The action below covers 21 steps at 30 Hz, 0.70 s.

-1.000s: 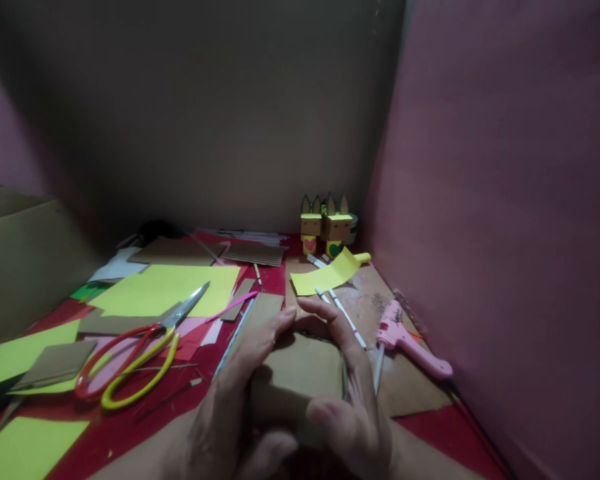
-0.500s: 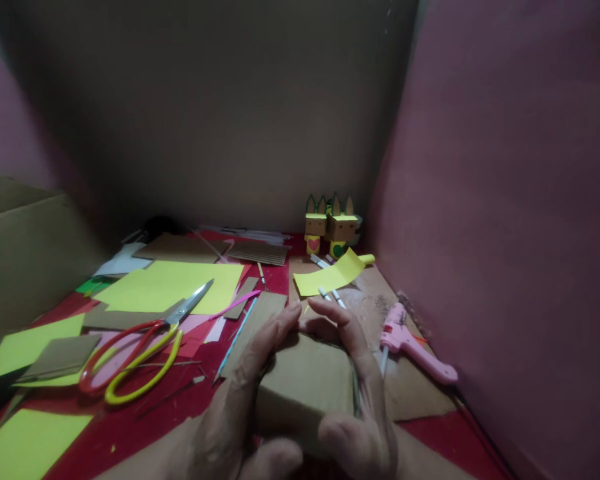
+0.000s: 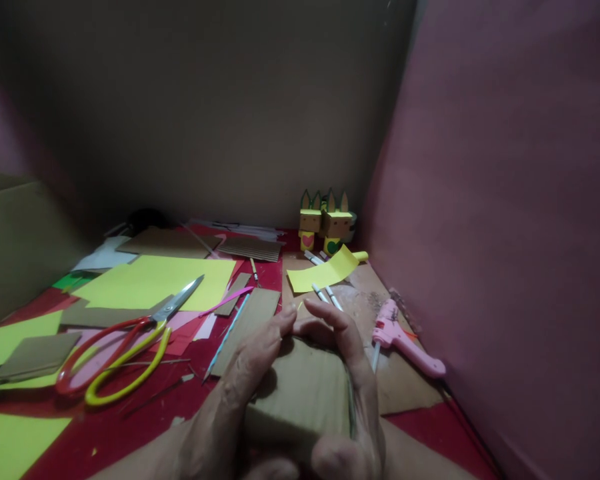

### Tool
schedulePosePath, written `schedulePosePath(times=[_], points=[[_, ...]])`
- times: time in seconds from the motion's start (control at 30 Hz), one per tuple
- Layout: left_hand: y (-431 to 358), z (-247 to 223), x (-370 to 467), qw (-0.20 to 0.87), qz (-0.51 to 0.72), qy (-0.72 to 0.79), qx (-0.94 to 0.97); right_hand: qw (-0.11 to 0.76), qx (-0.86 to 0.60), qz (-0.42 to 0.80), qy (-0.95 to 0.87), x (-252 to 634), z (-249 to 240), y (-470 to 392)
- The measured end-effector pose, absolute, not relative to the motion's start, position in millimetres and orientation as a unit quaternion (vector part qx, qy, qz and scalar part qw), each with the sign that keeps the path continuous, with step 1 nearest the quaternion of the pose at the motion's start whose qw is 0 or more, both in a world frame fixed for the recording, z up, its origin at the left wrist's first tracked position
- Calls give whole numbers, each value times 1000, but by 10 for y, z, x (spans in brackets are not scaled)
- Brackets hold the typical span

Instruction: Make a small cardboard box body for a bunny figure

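A small cardboard box [image 3: 305, 390] is held between my two hands at the lower middle of the view. My left hand [image 3: 245, 380] wraps its left side, fingers reaching up over the far left corner. Along the right side and far edge curls my right hand [image 3: 353, 380], its thumb on the near face. The fingertips of both hands nearly meet at the box's far edge. The near underside of the box is dark and partly hidden by the thumbs.
Red-and-yellow scissors [image 3: 153, 327] lie left on yellow paper [image 3: 150, 283] and scraps. A pink glue gun [image 3: 405, 340] rests right on a cardboard sheet [image 3: 405, 393]. White markers [image 3: 325, 293] and two eared cardboard figures [image 3: 325, 223] are beyond my hands. A pink wall [image 3: 510, 200] rises at right.
The view has shifted slightly, so the table items appear a little further left. My left thumb sits lower in view. Both hands keep their hold on the box.
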<state>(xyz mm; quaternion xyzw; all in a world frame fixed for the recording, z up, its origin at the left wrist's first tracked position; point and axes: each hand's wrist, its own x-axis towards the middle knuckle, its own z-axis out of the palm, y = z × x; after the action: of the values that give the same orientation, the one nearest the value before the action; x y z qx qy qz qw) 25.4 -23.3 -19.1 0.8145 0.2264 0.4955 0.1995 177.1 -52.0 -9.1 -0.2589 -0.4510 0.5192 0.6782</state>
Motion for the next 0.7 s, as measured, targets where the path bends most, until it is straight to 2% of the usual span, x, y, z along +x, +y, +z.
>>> schedulePosePath(times=[0.17, 0.43, 0.6, 0.7], points=[[-226, -136, 214, 205, 460, 175, 846, 671, -263, 497, -482, 1817, -15, -483], [79, -30, 232, 303, 373, 337, 810, 645, -328, 654, -219, 1672, 11, -209], [205, -98, 209, 340, 373, 284, 815, 615, -351, 700, -93, 1669, 21, -62], [253, -108, 213, 312, 362, 283, 832, 605, -361, 706, -77, 1686, 52, -3]])
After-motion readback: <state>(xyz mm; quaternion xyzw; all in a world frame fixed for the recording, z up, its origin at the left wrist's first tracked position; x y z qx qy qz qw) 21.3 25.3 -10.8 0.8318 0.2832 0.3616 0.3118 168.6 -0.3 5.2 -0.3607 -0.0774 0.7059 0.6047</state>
